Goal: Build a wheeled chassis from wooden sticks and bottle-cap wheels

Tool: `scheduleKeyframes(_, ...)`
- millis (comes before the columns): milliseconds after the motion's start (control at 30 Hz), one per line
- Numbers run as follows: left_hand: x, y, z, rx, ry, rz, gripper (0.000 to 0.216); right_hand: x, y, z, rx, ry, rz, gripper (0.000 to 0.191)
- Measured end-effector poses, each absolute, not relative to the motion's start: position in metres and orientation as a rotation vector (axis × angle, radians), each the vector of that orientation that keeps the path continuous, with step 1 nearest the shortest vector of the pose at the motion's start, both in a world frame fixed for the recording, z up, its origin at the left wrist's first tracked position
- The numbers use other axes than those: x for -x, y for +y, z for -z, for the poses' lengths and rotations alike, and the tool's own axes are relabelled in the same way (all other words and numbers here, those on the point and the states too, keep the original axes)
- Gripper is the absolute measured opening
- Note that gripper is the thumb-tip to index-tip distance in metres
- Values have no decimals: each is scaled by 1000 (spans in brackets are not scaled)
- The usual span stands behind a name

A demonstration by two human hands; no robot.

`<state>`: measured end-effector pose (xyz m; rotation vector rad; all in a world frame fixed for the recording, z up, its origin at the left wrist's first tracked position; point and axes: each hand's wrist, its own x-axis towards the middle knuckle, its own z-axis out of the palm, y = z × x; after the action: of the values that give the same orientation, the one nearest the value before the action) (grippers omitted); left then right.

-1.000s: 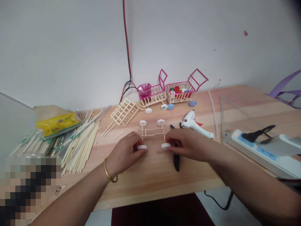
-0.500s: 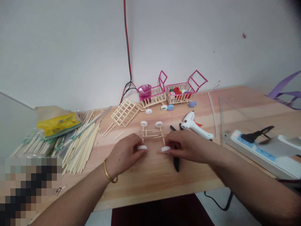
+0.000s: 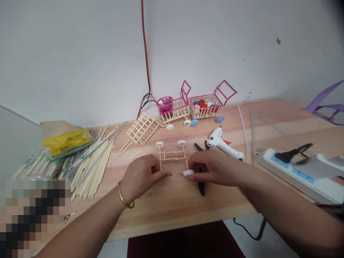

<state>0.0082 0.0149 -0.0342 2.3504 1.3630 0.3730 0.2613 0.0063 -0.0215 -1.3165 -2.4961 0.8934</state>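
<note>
A small stick frame (image 3: 173, 156) with white bottle-cap wheels lies on the wooden table (image 3: 172, 204) in front of me. My left hand (image 3: 141, 176) is closed around the frame's near left corner, and its wheel is hidden under my fingers. My right hand (image 3: 212, 167) pinches the near right white cap wheel (image 3: 188, 173). The two far wheels (image 3: 159, 144) stand free on the table.
Bamboo sticks (image 3: 88, 165) and a yellow packet (image 3: 64, 139) lie at the left. A stick grid (image 3: 142, 127) and pink-trimmed stick carts (image 3: 204, 104) stand by the wall. A white glue gun (image 3: 224, 145), black cutters (image 3: 201, 179) and a power strip (image 3: 301, 172) lie at the right.
The frame has turned slightly, its far wheels shifting left. My left fingers now cover the near left wheel that showed before.
</note>
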Motion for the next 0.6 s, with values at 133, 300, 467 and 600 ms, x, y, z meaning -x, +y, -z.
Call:
scheduleKeyframes(133, -8, 19, 38, -2299, 1399, -537, 24, -262, 11, 26, 1364, -2366, -832, 19)
scheduleKeyframes(300, -12, 28, 47, -2328, 1288, -774, 5, -256, 18, 32, 1353, -2275, -598, 11)
scheduleKeyframes(467, -23, 33, 45, -2454, 1226, -707, 11, -243, 20, 37, 1231, -2309, -583, 12)
scheduleKeyframes(600, -33, 31, 38, -2580, 1309, -476, 13, -241, 21, 42, 1279, -2343, -565, 16)
